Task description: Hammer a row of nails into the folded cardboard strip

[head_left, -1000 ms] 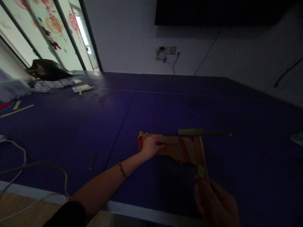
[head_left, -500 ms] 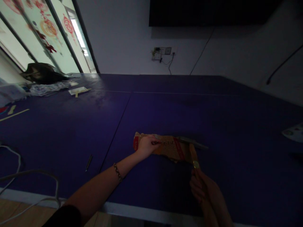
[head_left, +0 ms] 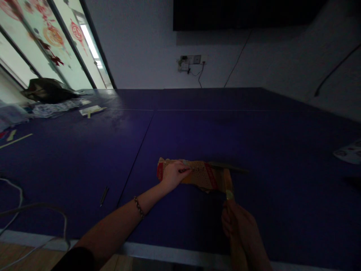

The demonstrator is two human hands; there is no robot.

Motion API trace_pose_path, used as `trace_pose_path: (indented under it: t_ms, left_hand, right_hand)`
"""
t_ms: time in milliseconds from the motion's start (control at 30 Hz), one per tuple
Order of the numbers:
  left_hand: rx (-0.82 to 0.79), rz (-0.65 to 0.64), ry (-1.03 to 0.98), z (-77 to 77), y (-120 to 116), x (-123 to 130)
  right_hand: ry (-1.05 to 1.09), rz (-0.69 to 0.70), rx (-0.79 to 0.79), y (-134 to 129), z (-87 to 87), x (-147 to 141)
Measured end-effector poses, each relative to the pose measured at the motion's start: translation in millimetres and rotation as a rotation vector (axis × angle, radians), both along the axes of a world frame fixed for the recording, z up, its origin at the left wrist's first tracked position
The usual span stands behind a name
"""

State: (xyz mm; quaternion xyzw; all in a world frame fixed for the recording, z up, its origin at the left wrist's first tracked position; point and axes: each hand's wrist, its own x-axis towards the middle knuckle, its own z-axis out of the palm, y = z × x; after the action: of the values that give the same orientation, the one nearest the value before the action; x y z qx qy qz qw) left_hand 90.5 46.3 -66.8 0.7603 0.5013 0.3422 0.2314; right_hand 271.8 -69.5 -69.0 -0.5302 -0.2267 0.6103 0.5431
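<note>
A torn strip of brown cardboard (head_left: 201, 174) with red bands and dark print lies on the purple tabletop. My left hand (head_left: 173, 174) rests on its left part, thumb and fingers pinched together; what they hold, if anything, is too dark to make out. My right hand (head_left: 239, 222) is wrapped round a wooden-handled tool (head_left: 228, 182) that has a round yellowish mark on the handle. Its long, narrow, dark head sits crosswise at the far end, over or beside the cardboard's right end. Shadow hides whether the head touches the cardboard.
A slim dark pen-like item (head_left: 104, 196) lies left of my forearm. Pale cables (head_left: 64, 222) loop at the front left. A dark bag (head_left: 49, 90), plastic-wrapped items (head_left: 53, 107) and a white pad (head_left: 90, 110) stand farther back. A patterned object (head_left: 349, 151) lies at right.
The tool's handle has swung slightly left and points more straight away from me, with my right hand shifted left. My left hand stays on the cardboard. The whole view has shifted a little.
</note>
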Motion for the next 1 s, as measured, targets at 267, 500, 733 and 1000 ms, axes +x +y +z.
trace_pose_path:
  t_ms: [267,500,733,1000]
  left_hand:
    - [-0.029,-0.007,-0.001,-0.4,1.2,-0.3]
    - [-0.037,-0.035,0.0,-1.5,2.5,-1.0]
    - [-0.111,-0.038,-0.034,-5.1,4.2,-2.9]
    - [-0.185,-0.081,0.083,4.0,6.4,-3.6]
  right_hand:
    - [-0.048,0.005,0.003,-1.3,1.3,0.0]
    - [-0.08,-0.001,0.006,-1.5,-1.2,0.0]
    - [-0.148,-0.01,0.014,-0.4,2.6,-2.8]
    - [-0.249,-0.014,0.003,-0.3,3.0,-6.4]
